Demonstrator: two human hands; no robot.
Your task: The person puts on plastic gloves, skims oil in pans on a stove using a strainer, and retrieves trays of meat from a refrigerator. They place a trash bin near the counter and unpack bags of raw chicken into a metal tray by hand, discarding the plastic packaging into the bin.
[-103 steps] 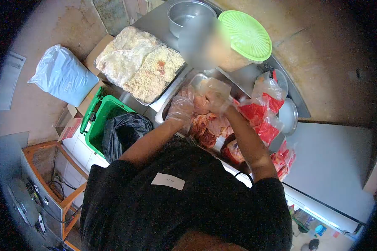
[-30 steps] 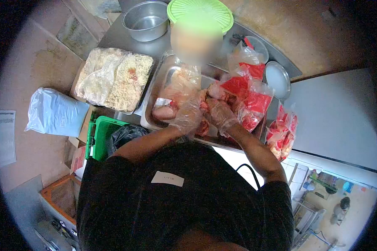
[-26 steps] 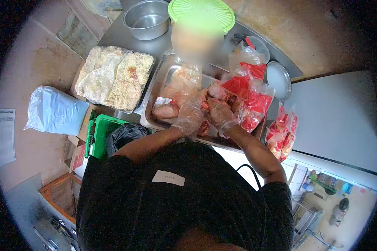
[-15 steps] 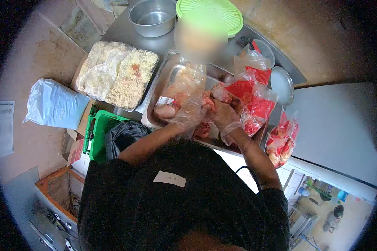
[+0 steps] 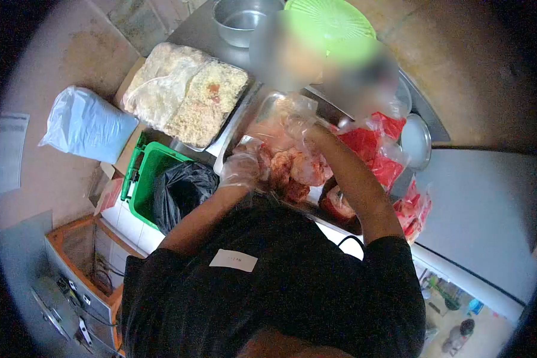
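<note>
A steel tray (image 5: 222, 156) holds raw red meat pieces (image 5: 307, 169) and a clear plastic bag (image 5: 271, 128) with pale meat inside. My left hand (image 5: 242, 170), in a clear glove, is closed around the bag's lower left end, against a red piece. My right hand (image 5: 298, 127), also gloved, reaches across the tray and is closed on the bag's upper right part. Its fingertips are partly lost in the shiny plastic. Red-and-clear packages (image 5: 364, 143) lie at the tray's right side, partly behind my right forearm.
Left of the tray stands a wrapped tray of crumbly pale food (image 5: 200, 104). A green bin (image 5: 138, 194) with a black liner is below it. Behind are a steel pot (image 5: 238, 27) and green lid (image 5: 340, 24). A white sack (image 5: 89, 125) is left; a person (image 5: 459, 335) is far lower right.
My right hand has moved from the loose meat up and left to the bag. My left hand has moved left and down along the bag. The view has shifted and turned.
</note>
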